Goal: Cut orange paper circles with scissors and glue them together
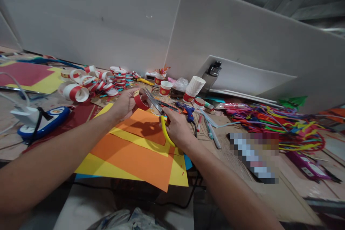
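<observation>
My left hand [126, 103] grips a red and white paper cup ring [140, 100], a cut band with an open middle, held above the sheets. In my right hand [176, 125] is a pair of scissors [154, 101] with yellow handles, its blades pointing up and left to the rim of the ring. Whether the blades are cutting into the paper I cannot tell. Beneath both hands lie stacked orange paper [134, 158] and yellow paper [99, 167]. My right fingers are wrapped round the handles and partly hidden.
Cut cup rings [77, 92] are heaped at the left behind a blue power strip [44, 124]. Stacked paper cups [194, 88], a glue gun [190, 113] and a bottle [211, 75] stand or lie beyond my hands. Colourful pipe cleaners [258, 115] fill the right side.
</observation>
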